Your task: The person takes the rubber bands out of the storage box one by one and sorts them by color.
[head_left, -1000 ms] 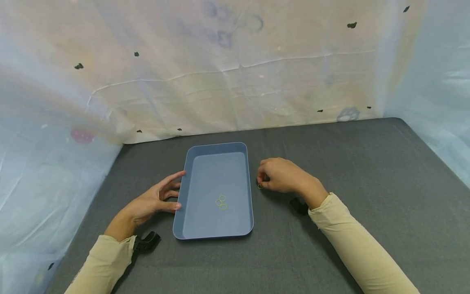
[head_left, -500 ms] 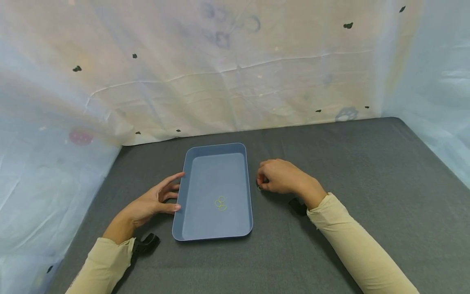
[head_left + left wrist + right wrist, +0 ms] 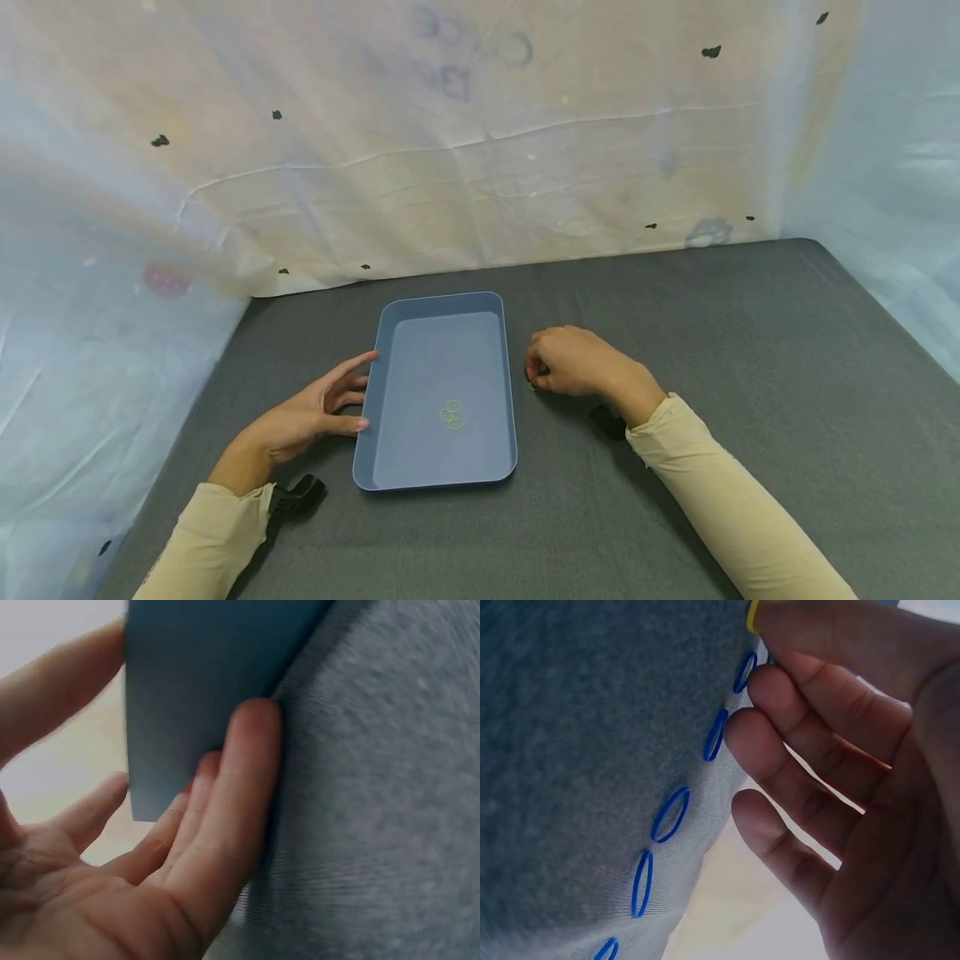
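Right of centre, my right fingers (image 3: 532, 363) pinched a thin yellow ring (image 3: 532, 386) at their tips; my left fingers (image 3: 238, 769), apart, touched a blue rectangular tray (image 3: 441, 358).

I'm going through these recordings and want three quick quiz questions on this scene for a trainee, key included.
1. How many yellow rings lie inside the tray?
2. True or false: the left hand touches the tray's side.
3. In the right wrist view, what colour is the row of rings on the grey cloth beside the right hand?
A) red
B) blue
C) green

Key:
1. Three.
2. True; its fingers rest against the left side.
3. B, blue.
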Demonstrator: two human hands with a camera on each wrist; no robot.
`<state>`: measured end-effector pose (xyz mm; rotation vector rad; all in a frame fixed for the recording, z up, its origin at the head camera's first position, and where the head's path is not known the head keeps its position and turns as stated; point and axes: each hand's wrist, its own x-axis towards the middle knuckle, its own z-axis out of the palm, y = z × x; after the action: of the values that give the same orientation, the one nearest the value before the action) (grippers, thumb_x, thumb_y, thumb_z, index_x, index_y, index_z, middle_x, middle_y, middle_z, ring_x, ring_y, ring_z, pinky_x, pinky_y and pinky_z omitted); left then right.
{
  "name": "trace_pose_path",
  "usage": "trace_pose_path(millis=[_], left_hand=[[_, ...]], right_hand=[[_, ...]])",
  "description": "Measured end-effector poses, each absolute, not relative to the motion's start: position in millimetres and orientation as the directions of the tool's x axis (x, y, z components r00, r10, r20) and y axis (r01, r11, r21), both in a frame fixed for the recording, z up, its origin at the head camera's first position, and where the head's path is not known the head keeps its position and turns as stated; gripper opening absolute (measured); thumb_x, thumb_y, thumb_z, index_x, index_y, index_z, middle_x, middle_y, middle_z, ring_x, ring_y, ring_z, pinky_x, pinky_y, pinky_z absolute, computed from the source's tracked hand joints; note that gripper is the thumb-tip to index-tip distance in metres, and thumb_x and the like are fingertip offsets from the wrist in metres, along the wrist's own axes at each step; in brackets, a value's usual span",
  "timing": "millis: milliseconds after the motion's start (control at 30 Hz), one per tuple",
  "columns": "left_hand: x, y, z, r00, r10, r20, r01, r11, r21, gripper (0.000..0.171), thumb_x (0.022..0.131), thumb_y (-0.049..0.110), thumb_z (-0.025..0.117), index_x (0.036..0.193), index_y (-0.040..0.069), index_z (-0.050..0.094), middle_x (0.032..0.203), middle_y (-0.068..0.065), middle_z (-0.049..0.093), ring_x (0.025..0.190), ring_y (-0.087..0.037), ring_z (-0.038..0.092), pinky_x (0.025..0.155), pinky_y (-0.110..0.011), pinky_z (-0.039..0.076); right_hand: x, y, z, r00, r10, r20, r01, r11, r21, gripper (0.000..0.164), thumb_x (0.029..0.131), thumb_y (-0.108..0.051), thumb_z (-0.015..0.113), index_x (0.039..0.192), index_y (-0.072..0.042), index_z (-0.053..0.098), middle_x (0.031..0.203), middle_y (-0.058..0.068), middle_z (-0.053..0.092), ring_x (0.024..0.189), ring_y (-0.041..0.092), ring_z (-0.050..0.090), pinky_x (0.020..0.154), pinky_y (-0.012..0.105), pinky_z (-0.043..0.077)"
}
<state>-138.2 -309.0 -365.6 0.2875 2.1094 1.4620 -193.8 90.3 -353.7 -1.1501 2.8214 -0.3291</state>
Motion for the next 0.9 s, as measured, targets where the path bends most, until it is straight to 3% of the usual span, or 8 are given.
trace_pose_path(millis=[267,433,567,900], left_hand=[[-138.3,-311.4,-365.6,-0.798,0.522,-0.3,-0.117,0.355,0.928,0.102,0.088,0.011,0.075,0.161,0.03,0.006,0.166,-0.016,0.008,0.144,-0.036,0.03,0.099,-0.038,0.047],[-137.8,-312.8,-365.4,-0.798,0.518,-0.307,-0.131,0.348,0.928,0.103,0.088,0.008,0.075,0.161,0.03,0.006,0.165,-0.016,0.009,0.139,-0.023,0.038,0.098,-0.039,0.049],[-138.2,-312.9,-364.8,-0.806,0.501,-0.314,-0.137,0.357,0.924,0.104,0.086,0.008,0.077,0.161,0.03,0.008,0.165,-0.016,0.01,0.135,-0.016,0.042,0.098,-0.04,0.049],[-138.7,-310.0,-366.5,-0.821,0.47,-0.324,-0.159,0.358,0.92,0.104,0.085,0.008,0.078,0.161,0.031,0.01,0.164,-0.014,0.013,0.138,-0.025,0.04,0.098,-0.041,0.049]], right_hand=[[-194.1,91.8,-353.2,-0.72,-0.694,-0.016,-0.673,0.703,-0.232,0.008,0.09,-0.019,0.072,0.083,-0.021,0.072,0.089,-0.007,0.064,0.079,0.01,0.06,0.075,0.035,0.052],[-192.6,89.6,-350.7,-0.719,-0.696,0.0,-0.675,0.697,-0.243,0.003,0.09,-0.019,0.073,0.09,-0.02,0.076,0.093,-0.006,0.066,0.087,0.012,0.064,0.08,0.036,0.054],[-188.8,85.0,-344.1,-0.702,-0.71,0.061,-0.702,0.674,-0.23,0.008,0.09,-0.02,0.073,0.096,-0.018,0.078,0.096,-0.004,0.067,0.091,0.015,0.066,0.084,0.038,0.054],[-177.5,71.7,-339.0,-0.673,-0.7,0.241,-0.731,0.679,-0.067,0.005,0.088,-0.017,0.073,0.088,-0.018,0.078,0.089,-0.004,0.065,0.09,0.018,0.059,0.084,0.038,0.048]])
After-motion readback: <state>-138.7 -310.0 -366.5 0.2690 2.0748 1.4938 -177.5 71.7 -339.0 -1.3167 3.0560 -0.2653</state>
